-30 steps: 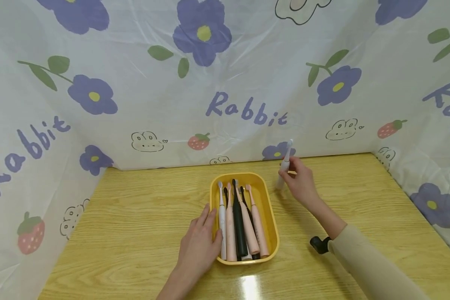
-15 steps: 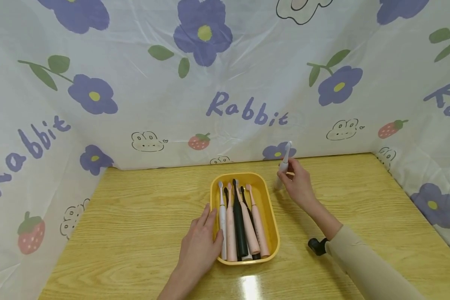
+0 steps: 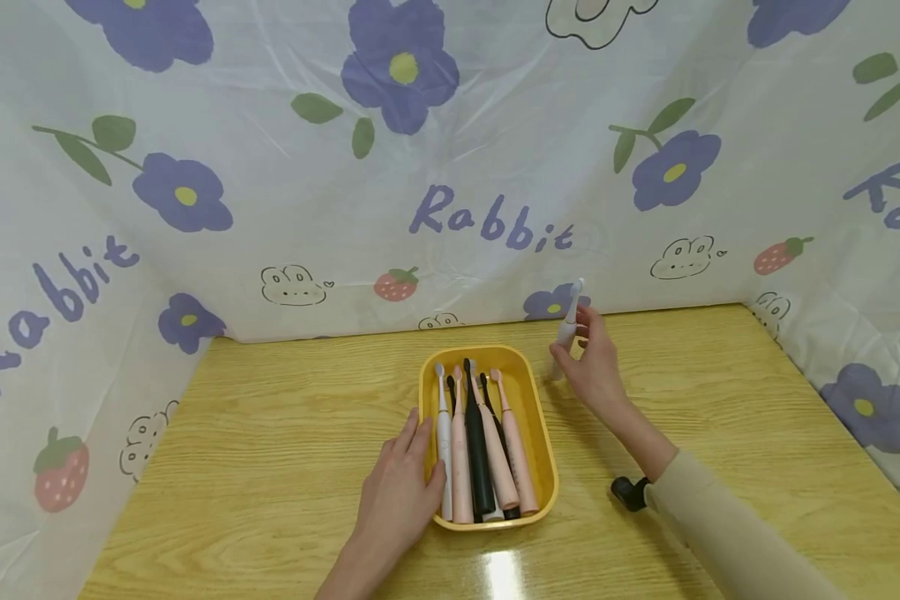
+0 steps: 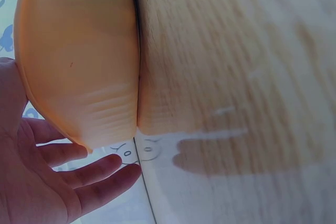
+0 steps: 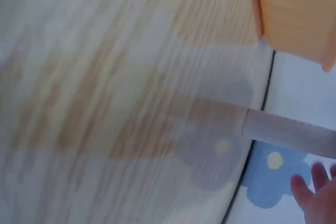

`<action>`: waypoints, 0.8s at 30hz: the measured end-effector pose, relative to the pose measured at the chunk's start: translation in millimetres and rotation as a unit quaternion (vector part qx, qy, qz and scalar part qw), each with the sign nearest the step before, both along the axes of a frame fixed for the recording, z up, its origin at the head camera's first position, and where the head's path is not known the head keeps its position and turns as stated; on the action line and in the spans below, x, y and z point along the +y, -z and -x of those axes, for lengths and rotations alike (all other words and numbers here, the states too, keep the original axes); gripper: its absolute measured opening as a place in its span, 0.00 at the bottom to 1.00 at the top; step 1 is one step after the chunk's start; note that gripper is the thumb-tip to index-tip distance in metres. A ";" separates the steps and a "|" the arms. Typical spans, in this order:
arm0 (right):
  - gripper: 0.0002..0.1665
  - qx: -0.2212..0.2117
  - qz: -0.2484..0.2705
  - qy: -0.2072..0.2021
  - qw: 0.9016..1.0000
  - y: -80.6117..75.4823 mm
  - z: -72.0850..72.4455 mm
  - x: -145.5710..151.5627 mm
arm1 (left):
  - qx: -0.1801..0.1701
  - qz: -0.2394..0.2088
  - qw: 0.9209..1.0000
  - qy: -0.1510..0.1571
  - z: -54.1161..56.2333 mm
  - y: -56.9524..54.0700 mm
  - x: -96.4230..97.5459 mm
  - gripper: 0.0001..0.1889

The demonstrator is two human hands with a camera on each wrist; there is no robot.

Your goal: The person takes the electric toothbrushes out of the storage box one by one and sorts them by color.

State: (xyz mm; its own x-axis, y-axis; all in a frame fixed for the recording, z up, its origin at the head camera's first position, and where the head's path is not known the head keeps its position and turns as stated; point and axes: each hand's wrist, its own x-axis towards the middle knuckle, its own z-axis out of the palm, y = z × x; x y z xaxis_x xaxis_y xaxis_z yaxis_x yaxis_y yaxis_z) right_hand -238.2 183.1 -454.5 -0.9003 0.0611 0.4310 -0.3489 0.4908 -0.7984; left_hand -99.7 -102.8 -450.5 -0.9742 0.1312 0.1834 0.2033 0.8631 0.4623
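A yellow tray holds several electric toothbrushes in pink, black and white. My left hand rests along the tray's left side with relaxed, fairly straight fingers, and its thumb reaches over the rim. In the left wrist view, those fingers lie loosely beside the outer wall. A white electric toothbrush stands upright on the table, to the right of the tray's far end. My right hand is beside it, thumb and fingers spread loosely around the handle. Whether they still touch it is hard to tell.
The wood-grain table meets a white cloth backdrop printed with purple flowers, just behind the standing toothbrush. A black wrist camera hangs below the right cuff, close to the tabletop.
My right hand's fingers have loosened and spread around the white toothbrush, which stays upright in nearly the same spot. My right forearm has shifted slightly left. My left hand and the tray have not moved.
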 end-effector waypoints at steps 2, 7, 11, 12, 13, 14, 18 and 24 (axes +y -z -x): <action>0.42 0.030 0.012 0.023 0.999 -1.0 -2.6 -1.7 | -0.001 0.000 1.000 0.000 -0.2 0.4 0.3 0.29; 0.40 0.133 0.017 0.055 0.989 -13.1 -10.3 -11.6 | 0.002 0.000 1.000 -0.001 0.5 1.3 0.4 0.29; 0.37 0.193 0.006 0.020 0.981 -27.7 -19.4 -25.4 | 0.007 -0.001 1.000 -0.003 0.3 1.3 -0.3 0.29; 0.36 0.200 0.005 0.007 0.980 -31.0 -21.8 -29.3 | 0.007 0.000 1.000 -0.003 0.3 1.3 -0.5 0.29; 0.36 0.204 0.002 -0.005 0.979 -33.6 -23.9 -33.1 | 0.008 0.001 1.000 -0.002 0.3 1.3 -0.6 0.29; 0.36 0.207 -0.002 -0.016 0.978 -35.6 -25.5 -36.8 | 0.009 0.001 1.000 -0.001 0.4 1.2 -0.6 0.29; 0.36 0.183 -0.004 -0.065 0.981 -40.1 -32.7 -51.8 | 0.012 0.001 1.000 0.002 0.6 0.9 -0.5 0.29; 0.36 0.071 0.044 -0.127 0.988 -36.1 -42.7 -71.7 | 0.001 -0.002 1.000 0.001 -0.5 0.5 0.0 0.29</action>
